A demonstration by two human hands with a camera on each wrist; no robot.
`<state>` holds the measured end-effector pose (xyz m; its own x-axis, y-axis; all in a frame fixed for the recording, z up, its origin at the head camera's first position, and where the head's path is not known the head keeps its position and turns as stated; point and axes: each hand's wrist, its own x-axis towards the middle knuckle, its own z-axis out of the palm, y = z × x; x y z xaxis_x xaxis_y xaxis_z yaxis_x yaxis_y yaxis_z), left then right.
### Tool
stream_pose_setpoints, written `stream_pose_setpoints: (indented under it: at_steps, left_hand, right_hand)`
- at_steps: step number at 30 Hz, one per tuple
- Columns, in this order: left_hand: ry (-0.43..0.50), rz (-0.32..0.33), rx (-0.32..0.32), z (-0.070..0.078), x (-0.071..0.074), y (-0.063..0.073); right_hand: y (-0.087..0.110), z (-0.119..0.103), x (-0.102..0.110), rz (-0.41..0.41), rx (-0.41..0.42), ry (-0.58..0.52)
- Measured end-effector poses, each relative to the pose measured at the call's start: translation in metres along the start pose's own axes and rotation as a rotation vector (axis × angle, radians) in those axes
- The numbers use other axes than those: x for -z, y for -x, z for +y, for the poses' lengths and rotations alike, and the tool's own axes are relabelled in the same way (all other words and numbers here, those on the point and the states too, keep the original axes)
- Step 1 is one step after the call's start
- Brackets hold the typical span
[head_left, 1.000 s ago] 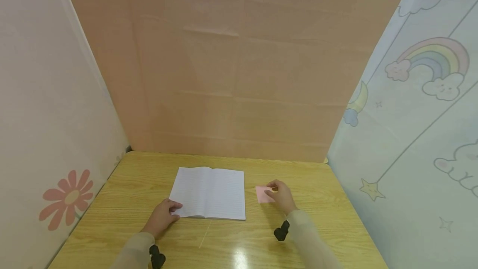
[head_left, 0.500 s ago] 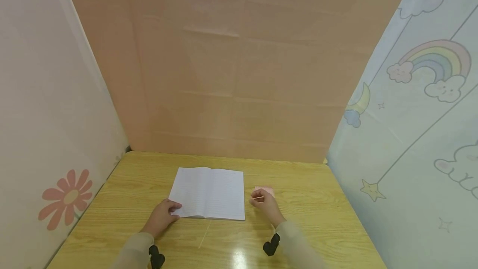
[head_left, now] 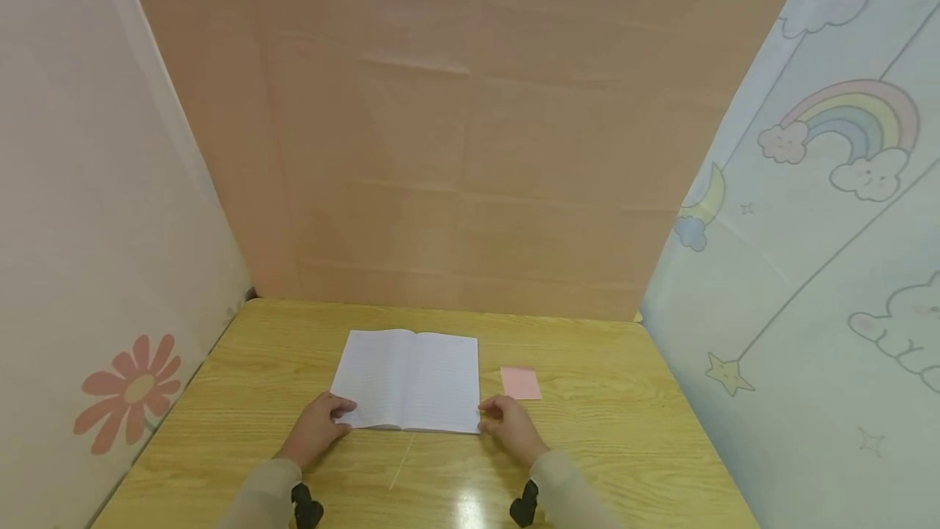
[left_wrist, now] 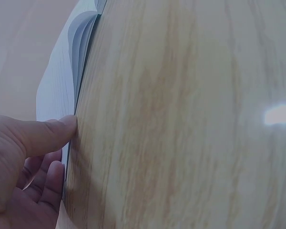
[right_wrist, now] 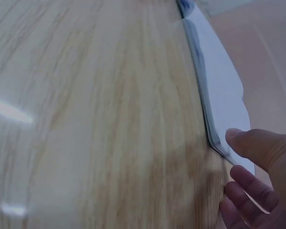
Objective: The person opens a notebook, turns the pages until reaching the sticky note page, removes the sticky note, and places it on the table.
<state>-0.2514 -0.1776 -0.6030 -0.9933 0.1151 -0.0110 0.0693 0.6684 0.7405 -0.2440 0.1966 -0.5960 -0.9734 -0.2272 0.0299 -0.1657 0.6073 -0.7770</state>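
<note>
An open notebook [head_left: 441, 378] with white lined pages lies flat on the wooden table. My left hand [head_left: 316, 428] holds its near left corner. In the left wrist view the left thumb [left_wrist: 62, 128] lies over the page edge, with the other fingers curled at the notebook's side. My right hand [head_left: 514, 429] is at the near right corner. The right thumb [right_wrist: 234, 135] is at the page in the right wrist view, and the other fingers are loosely bent beside the edge. A pink sticky note [head_left: 520, 383] lies just beyond the right hand.
The wooden table [head_left: 602, 415] ends at a plain tan backdrop [head_left: 455, 145]. Pale printed curtains stand at left and right, with a flower [head_left: 132, 390] and a rainbow [head_left: 859, 117]. Black wrist devices [head_left: 525, 504] sit at both sleeves.
My right hand has left the pink sticky note and moved left and nearer, to the notebook's right corner. The note is now uncovered on the table. My left hand stays in place.
</note>
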Motion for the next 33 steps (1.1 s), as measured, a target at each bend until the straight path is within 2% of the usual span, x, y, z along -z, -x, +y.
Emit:
stream_pose_setpoints:
  at_steps: [6,13,19,22,27,33]
  left_hand:
    - [0.006,-0.003,-0.003,-0.002,0.0,-0.001]
    - [-0.005,0.0,-0.006,-0.001,-0.001,-0.001]
    - [-0.011,-0.038,-0.005,0.002,0.007,-0.001]
    - [0.035,-0.032,0.018,0.003,0.016,-0.003]
    - [0.156,0.026,0.068,0.003,0.035,-0.006]
    - [0.425,-0.014,0.205,0.001,0.046,-0.004]
  right_hand:
    - [-0.001,0.004,-0.006,0.005,0.076,0.205]
    - [0.0,0.007,-0.009,0.008,0.09,0.264]
    - [0.001,0.001,-0.009,0.0,0.097,0.273]
    - [0.003,-0.003,-0.008,-0.003,0.098,0.266]
    - [0.005,-0.007,-0.006,-0.001,0.083,0.259]
    - [0.005,-0.009,-0.006,0.0,0.074,0.263]
